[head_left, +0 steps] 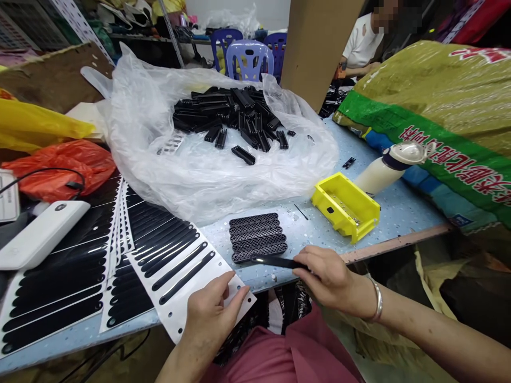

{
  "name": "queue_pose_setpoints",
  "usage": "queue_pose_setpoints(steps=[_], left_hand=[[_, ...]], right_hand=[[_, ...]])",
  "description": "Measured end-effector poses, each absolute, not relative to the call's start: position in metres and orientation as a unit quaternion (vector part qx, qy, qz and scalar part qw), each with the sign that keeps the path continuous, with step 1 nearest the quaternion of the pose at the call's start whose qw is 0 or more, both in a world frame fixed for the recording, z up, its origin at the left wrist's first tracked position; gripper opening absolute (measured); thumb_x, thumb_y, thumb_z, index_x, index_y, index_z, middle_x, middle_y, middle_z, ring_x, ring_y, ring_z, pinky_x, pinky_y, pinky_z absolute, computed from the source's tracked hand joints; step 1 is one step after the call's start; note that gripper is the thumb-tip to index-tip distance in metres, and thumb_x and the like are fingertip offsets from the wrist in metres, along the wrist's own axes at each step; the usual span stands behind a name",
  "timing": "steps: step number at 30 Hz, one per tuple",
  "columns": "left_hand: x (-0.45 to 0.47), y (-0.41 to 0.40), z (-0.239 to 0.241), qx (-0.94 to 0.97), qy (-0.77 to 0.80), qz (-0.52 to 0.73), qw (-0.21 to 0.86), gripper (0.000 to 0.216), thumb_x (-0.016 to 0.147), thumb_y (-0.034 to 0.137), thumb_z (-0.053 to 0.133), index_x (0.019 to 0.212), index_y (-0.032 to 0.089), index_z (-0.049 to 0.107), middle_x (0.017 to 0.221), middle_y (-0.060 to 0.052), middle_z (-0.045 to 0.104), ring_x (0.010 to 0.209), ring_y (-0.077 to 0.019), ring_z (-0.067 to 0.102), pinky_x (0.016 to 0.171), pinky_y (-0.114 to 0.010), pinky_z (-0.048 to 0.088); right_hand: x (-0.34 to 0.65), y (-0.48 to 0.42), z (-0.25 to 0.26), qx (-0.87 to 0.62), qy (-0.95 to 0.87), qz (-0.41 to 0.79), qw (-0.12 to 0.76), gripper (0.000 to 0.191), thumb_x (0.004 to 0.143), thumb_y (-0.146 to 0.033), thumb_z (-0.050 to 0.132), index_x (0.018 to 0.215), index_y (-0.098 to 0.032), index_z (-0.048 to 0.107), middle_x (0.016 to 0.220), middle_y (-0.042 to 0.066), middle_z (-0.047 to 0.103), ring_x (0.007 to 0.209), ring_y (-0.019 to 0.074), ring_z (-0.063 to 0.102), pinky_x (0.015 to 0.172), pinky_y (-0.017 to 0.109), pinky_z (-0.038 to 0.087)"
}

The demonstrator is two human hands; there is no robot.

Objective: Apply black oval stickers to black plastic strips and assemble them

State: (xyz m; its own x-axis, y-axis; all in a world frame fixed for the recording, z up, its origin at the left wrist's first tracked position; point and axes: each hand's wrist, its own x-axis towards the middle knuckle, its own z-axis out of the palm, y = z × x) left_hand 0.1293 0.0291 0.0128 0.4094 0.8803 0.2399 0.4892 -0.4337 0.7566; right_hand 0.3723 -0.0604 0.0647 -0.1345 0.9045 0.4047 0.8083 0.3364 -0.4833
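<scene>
My right hand [325,276] pinches one end of a glossy black adhesive strip [275,260]. The strip's far end lies over the front edge of several dark lattice-patterned plastic bars [258,236], set side by side on the table; whether it touches them I cannot tell. My left hand [213,308] is over the near corner of a white backing sheet [187,260], thumb and forefinger apart, nothing visible between them. That sheet bears similar black strips, with bare white gaps near its right end.
A clear plastic bag [191,181] with a heap of black plastic parts [239,114] lies behind. Right are a yellow bin [345,207] of small metal pieces, a bottle [383,167] and a large sack [439,96]. More strip sheets [59,298] and a white device [43,234] lie left.
</scene>
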Motion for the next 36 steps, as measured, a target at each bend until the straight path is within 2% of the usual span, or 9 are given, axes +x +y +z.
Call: queue_pose_setpoints(steps=[4, 7, 10, 14, 18, 23, 27, 31, 36], left_hand=[[0.115, 0.039, 0.009, 0.853, 0.378, 0.246, 0.261, 0.010, 0.077, 0.033, 0.071, 0.078, 0.025, 0.076, 0.059, -0.002, 0.068, 0.051, -0.0160, 0.061, 0.052, -0.024, 0.041], [0.105, 0.048, 0.010, 0.865, 0.400, 0.215, 0.213, 0.024, 0.081, 0.037, 0.064, 0.062, 0.022, 0.069, 0.050, -0.001, 0.060, 0.045, -0.0146, 0.055, 0.048, -0.024, 0.037], [0.108, 0.058, 0.011, 0.845, 0.429, 0.238, 0.214, 0.021, 0.079, 0.040, 0.065, 0.071, 0.021, 0.072, 0.048, 0.001, 0.056, 0.042, -0.0131, 0.050, 0.048, -0.024, 0.036], [0.128, 0.067, 0.010, 0.804, 0.445, 0.270, 0.288, 0.024, 0.072, 0.033, 0.070, 0.092, 0.022, 0.076, 0.050, 0.002, 0.059, 0.044, -0.0141, 0.052, 0.051, -0.024, 0.038], [0.140, 0.065, 0.008, 0.766, 0.444, 0.276, 0.374, 0.021, 0.068, 0.024, 0.072, 0.089, 0.024, 0.077, 0.050, 0.003, 0.061, 0.043, -0.0130, 0.051, 0.050, -0.023, 0.037], [0.136, 0.056, 0.012, 0.739, 0.442, 0.276, 0.427, 0.021, 0.068, 0.022, 0.074, 0.088, 0.023, 0.078, 0.050, 0.003, 0.060, 0.043, -0.0113, 0.050, 0.048, -0.022, 0.038], [0.136, 0.052, 0.017, 0.685, 0.468, 0.282, 0.482, 0.034, 0.064, 0.020, 0.077, 0.098, 0.023, 0.078, 0.053, 0.004, 0.060, 0.043, -0.0095, 0.048, 0.046, -0.021, 0.039], [0.143, 0.051, 0.020, 0.604, 0.483, 0.258, 0.579, 0.036, 0.064, 0.022, 0.075, 0.099, 0.018, 0.076, 0.055, 0.004, 0.059, 0.040, -0.0088, 0.050, 0.040, -0.020, 0.040], [0.146, 0.053, 0.021, 0.534, 0.475, 0.259, 0.650, 0.032, 0.064, 0.023, 0.075, 0.095, 0.014, 0.073, 0.056, 0.003, 0.060, 0.040, -0.0124, 0.060, 0.040, -0.021, 0.047]], right_hand=[[0.390, -0.052, 0.051, -0.620, -0.666, 0.127, 0.396, 0.010, 0.090, -0.021, 0.062, 0.095, -0.017, 0.069, 0.080, 0.006, 0.069, 0.068, 0.0147, 0.063, 0.058, 0.025, 0.051], [0.394, -0.047, 0.040, -0.640, -0.641, 0.162, 0.392, 0.011, 0.088, -0.024, 0.064, 0.093, -0.017, 0.071, 0.080, 0.005, 0.071, 0.068, 0.0145, 0.065, 0.056, 0.024, 0.051], [0.394, -0.041, 0.033, -0.634, -0.646, 0.161, 0.394, 0.012, 0.088, -0.024, 0.063, 0.093, -0.016, 0.071, 0.081, 0.005, 0.072, 0.071, 0.0156, 0.067, 0.061, 0.026, 0.053], [0.392, -0.033, 0.030, -0.624, -0.664, 0.138, 0.388, 0.010, 0.087, -0.023, 0.063, 0.090, -0.016, 0.070, 0.079, 0.005, 0.072, 0.072, 0.0167, 0.067, 0.066, 0.029, 0.053], [0.390, -0.034, 0.031, -0.615, -0.677, 0.157, 0.373, 0.010, 0.088, -0.020, 0.061, 0.091, -0.016, 0.069, 0.079, 0.005, 0.071, 0.072, 0.0164, 0.067, 0.066, 0.028, 0.053], [0.387, -0.044, 0.038, -0.601, -0.706, 0.178, 0.331, 0.012, 0.089, -0.022, 0.059, 0.089, -0.015, 0.069, 0.076, 0.006, 0.069, 0.068, 0.0164, 0.065, 0.062, 0.028, 0.053], [0.382, -0.046, 0.046, -0.568, -0.760, 0.109, 0.296, 0.013, 0.089, -0.017, 0.056, 0.093, -0.014, 0.069, 0.087, 0.012, 0.070, 0.080, 0.0215, 0.066, 0.069, 0.034, 0.055], [0.371, -0.045, 0.051, -0.562, -0.785, 0.065, 0.250, 0.014, 0.088, -0.013, 0.055, 0.092, -0.015, 0.069, 0.089, 0.013, 0.071, 0.085, 0.0247, 0.065, 0.074, 0.038, 0.052], [0.363, -0.039, 0.052, -0.558, -0.801, 0.044, 0.211, 0.016, 0.089, -0.013, 0.053, 0.089, -0.014, 0.069, 0.088, 0.013, 0.072, 0.080, 0.0241, 0.065, 0.067, 0.037, 0.045]])
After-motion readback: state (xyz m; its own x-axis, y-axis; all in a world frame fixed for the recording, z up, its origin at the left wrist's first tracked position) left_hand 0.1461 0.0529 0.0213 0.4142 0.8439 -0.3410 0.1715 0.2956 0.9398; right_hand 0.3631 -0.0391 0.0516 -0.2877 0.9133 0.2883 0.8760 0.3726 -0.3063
